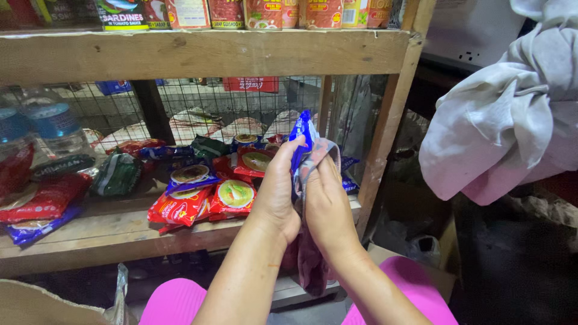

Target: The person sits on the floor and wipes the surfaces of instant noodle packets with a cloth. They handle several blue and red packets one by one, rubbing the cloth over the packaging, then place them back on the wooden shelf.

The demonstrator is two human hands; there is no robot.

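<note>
My left hand [277,192] grips a blue snack packet [302,133] upright in front of the lower shelf. My right hand [326,201] presses a dark patterned cloth [313,265] against the packet's side; the cloth hangs down between my forearms. Both hands are close together, touching through the cloth and packet. Behind them, red noodle packets [201,201] lie in a loose pile on the wooden shelf board [108,238].
Cans [253,13] line the upper wooden shelf. Water bottles [51,123] and more red and green packets sit at the left. A wire mesh backs the shelf. A grey-white cloth bundle [512,120] hangs at the right. My knees in pink [415,283] are below.
</note>
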